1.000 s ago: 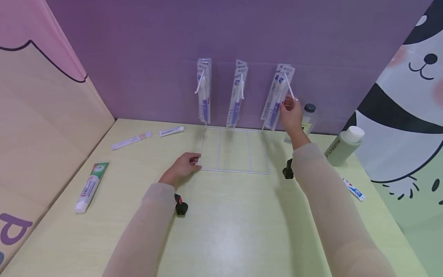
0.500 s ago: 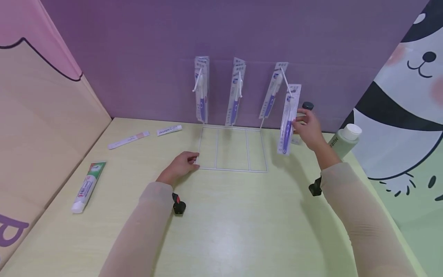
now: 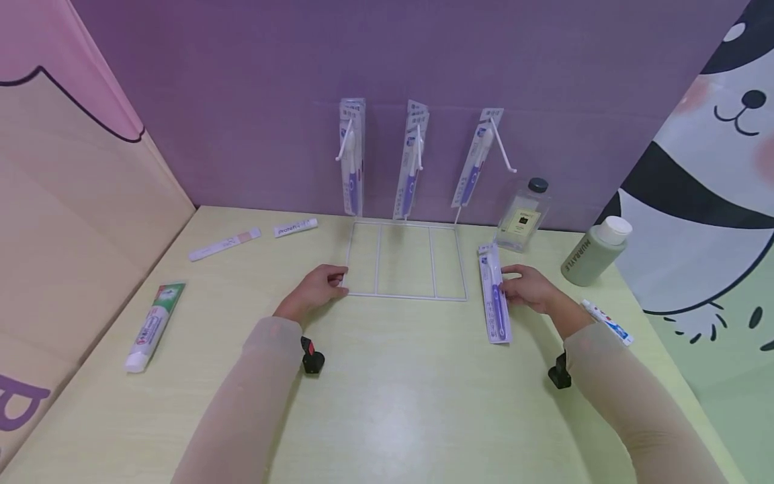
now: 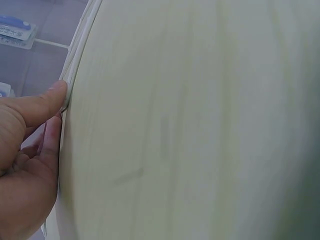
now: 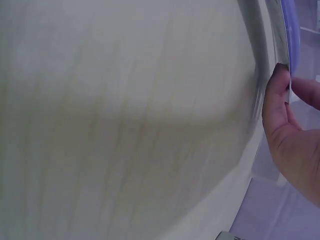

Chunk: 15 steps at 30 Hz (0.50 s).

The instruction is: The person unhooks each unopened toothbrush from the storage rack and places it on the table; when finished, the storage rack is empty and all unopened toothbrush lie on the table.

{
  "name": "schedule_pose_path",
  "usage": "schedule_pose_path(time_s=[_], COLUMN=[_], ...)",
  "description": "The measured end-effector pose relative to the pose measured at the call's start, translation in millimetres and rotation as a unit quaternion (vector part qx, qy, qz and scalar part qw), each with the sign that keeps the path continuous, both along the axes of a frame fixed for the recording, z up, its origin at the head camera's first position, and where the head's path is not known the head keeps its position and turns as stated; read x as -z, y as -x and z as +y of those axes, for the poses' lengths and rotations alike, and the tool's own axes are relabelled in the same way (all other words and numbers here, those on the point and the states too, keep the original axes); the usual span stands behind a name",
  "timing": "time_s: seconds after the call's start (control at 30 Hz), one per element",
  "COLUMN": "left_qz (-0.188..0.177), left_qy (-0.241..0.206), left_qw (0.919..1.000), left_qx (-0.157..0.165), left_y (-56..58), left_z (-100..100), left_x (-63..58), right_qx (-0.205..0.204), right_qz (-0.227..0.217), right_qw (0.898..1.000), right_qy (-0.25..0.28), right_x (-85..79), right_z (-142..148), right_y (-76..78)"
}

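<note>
In the head view my right hand (image 3: 532, 290) pinches the right edge of a packaged toothbrush (image 3: 496, 296), held low over the table to the right of a white wire rack (image 3: 420, 298). The right wrist view shows thumb and fingers on either side of the pack's edge. My left hand (image 3: 314, 290) pinches the front left corner of the rack's base, seen too in the left wrist view. Packaged toothbrushes hang from the rack's three hooks: on the left (image 3: 353, 158), in the middle (image 3: 411, 161) and on the right (image 3: 478, 158).
A clear bottle with a black cap (image 3: 523, 218) and a green bottle with a white cap (image 3: 595, 252) stand at the right. A small tube (image 3: 607, 323) lies near them. At the left lie a toothpaste tube (image 3: 154, 329), a slim strip (image 3: 225, 244) and a small tube (image 3: 295, 228).
My right hand has drawn one packaged toothbrush off the right hook and brought it down beside the rack. One pack stays on that hook. The left hand keeps its grip on the rack.
</note>
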<state>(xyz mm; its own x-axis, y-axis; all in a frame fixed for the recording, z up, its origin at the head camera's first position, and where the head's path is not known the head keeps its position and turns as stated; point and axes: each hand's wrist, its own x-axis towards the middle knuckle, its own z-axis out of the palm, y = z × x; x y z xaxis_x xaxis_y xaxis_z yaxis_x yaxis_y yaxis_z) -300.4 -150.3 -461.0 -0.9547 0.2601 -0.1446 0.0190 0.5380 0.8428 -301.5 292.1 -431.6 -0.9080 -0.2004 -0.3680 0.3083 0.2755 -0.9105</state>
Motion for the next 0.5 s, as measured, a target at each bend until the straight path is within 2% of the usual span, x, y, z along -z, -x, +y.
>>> schedule_pose_path(time_s=[0.17, 0.5], left_qz=[0.001, -0.003], left_qy=[0.0, 0.001], left_qw=[1.0, 0.9999], left_qx=[-0.002, -0.01], left_y=[-0.1, 0.8], left_z=[1.1, 1.1], left_x=[1.1, 2.0], right_qx=[-0.014, -0.024], right_qz=[-0.027, -0.018], right_qw=[0.999, 0.999], right_qy=[-0.014, -0.024], right_x=[6.7, 8.6], right_z=[3.0, -0.4], right_y=[-4.0, -9.1])
